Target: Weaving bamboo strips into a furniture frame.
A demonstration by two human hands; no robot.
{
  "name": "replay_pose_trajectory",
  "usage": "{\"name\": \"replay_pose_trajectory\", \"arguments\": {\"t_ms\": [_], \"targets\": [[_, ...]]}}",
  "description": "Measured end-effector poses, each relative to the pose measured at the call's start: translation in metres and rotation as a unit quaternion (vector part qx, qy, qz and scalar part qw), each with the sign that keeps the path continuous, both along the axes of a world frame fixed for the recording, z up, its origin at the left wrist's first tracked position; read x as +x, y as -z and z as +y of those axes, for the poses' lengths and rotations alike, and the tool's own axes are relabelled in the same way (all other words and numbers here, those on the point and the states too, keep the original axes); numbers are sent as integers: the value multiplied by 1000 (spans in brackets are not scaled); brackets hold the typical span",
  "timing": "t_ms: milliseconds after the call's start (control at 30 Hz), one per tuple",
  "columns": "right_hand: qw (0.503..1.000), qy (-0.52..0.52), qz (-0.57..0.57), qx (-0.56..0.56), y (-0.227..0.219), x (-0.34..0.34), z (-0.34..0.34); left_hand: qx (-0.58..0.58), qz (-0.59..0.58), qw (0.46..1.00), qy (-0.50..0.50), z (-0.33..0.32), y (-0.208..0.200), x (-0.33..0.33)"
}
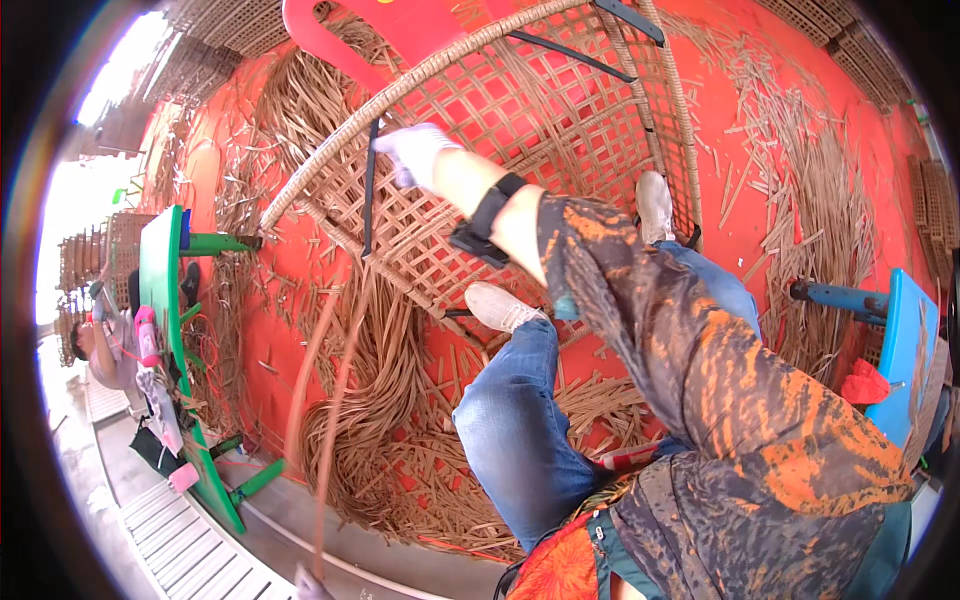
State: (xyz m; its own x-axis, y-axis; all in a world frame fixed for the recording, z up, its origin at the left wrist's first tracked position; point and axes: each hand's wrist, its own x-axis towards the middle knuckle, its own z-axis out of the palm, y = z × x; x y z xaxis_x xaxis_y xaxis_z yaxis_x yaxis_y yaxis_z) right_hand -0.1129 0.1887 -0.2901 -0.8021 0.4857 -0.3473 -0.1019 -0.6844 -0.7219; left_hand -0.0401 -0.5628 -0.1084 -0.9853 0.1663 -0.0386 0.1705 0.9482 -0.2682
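Observation:
A large openwork woven piece [545, 140] of tan flat strips, with a thick wrapped rim and black bars, leans in front of me. Against its left part, beside a black bar [370, 190], is my gloved right hand [415, 157]. Its fingers are bent in at the lattice; what they pinch is too small to make out. My gloved left hand [312, 584] shows only partly at the lower edge, closed at the end of a long brown weaving strip [330, 440]. Motion smears this strip, which runs up toward the woven piece's lower left edge. My shoes [500, 306] stand at the piece's near side.
Bundles of loose brown strips [375, 350] lie on the red floor [270, 360], with more scattered at right [815, 200]. A red plastic chair [400, 35] stands behind the woven piece. A green bench [165, 300] is at left, near another person [110, 350]; a blue stool [905, 345] is at right.

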Motion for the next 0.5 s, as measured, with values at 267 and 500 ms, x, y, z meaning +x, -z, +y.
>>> {"name": "replay_pose_trajectory", "arguments": {"t_ms": [267, 500], "targets": [[786, 18, -205, 583, -7, 51, 46, -160, -135, 968, 141, 1, 125, -44], [723, 9, -241, 648, -5, 48, 72, 415, -152, 863, 244, 586, 171, -111]]}}
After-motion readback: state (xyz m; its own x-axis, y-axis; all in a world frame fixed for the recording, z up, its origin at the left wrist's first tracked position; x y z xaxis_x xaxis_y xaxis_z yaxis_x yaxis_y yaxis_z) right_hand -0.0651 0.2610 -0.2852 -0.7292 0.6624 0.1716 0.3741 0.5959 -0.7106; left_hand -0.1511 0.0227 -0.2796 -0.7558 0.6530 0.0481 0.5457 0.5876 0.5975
